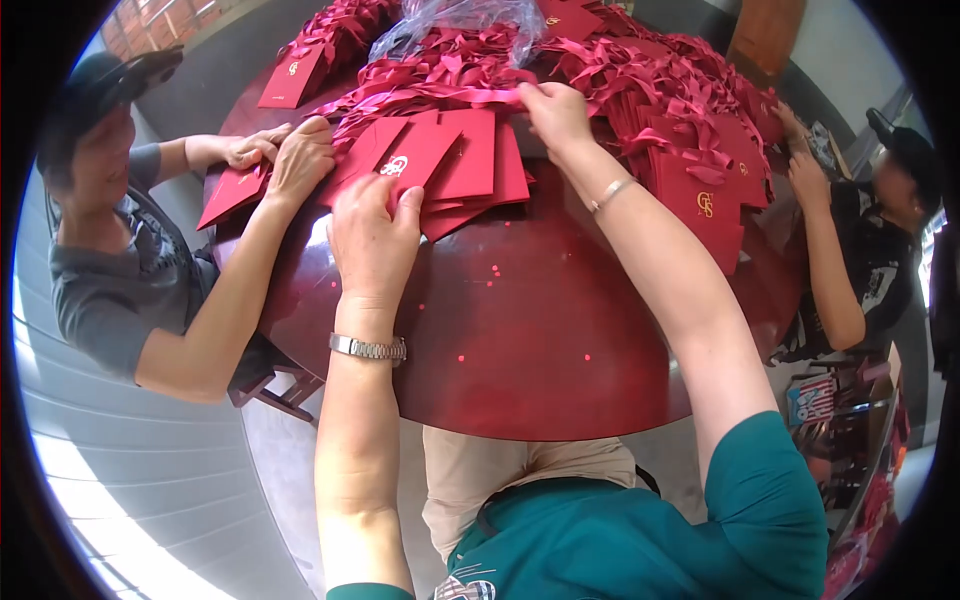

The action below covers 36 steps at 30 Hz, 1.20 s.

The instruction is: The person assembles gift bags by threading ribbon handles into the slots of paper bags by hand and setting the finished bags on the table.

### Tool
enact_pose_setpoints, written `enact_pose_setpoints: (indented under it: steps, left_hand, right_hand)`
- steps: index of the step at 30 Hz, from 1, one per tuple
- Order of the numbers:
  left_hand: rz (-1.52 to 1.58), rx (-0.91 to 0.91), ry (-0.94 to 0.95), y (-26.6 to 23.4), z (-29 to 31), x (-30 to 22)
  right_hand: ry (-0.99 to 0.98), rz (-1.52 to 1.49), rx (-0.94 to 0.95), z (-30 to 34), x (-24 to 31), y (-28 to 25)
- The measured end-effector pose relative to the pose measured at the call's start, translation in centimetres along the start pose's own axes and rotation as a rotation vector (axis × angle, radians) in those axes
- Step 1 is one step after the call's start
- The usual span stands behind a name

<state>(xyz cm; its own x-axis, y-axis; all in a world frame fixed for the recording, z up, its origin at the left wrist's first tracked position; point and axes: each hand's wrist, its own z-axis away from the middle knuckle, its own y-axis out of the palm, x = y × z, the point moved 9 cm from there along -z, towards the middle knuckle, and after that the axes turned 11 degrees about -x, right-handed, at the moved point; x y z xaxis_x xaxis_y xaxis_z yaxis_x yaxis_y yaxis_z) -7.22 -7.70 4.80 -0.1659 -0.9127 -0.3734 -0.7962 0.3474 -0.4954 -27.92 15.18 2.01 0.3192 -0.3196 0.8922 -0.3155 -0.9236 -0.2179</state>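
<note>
Over 1 table (pixel 540 385), right hand (pixel 557 115) pinches ribbon (pixel 492 97).

bright light glints off the table (pixel 540 320); edges bow.

1. A polished desk (pixel 530 385) offers open surface from its near edge toward the middle, dotted with small red specks (pixel 491 283), between two forearms.
2. Stacked red bags (pixel 468 165) block the middle; ribbons (pixel 440 75) and clear plastic (pixel 460 28) crowd the far side.
3. A gap between that stack and the bag pile (pixel 700 200) toward the right edge lies beneath the right hand (pixel 545 110) and wrist.
4. The left hand (pixel 372 235) bars the stack's front; one co-worker's hands (pixel 300 160) occupy the left edge.
</note>
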Motion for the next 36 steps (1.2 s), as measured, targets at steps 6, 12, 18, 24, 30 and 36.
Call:
enact_pose_setpoints:
  steps: [6, 12, 18, 24, 30, 36]
  left_hand:
    - [-0.053, 0.099, 0.116, 1.3, 0.5, -0.5]
    - [-0.145, -0.169, 0.127, -1.7, -1.0, -0.6]
    - [0.005, -0.523, 0.006, -11.1, -4.4, -2.2]
    - [0.902, 0.17, -0.621, -4.6, -0.6, 0.5]
    - [0.249, 0.343, -0.244, -2.6, 6.2, -2.9]
    - [0.051, 0.181, 0.212, -3.4, 5.3, -8.6]
  right_hand:
    - [-0.273, 0.002, -0.016, 6.0, 5.0, -8.1]
    - [-0.54, 0.192, 0.058, 11.4, 6.7, -10.8]
    - [-0.324, 0.039, 0.09, 13.6, 7.1, -12.8]
    - [-0.191, -0.412, -0.057, 13.1, 7.6, -16.2]
    - [-0.396, -0.834, -0.077, 13.9, 11.7, -20.0]
    - [-0.078, -0.71, 0.014, 14.7, 8.3, -17.0]
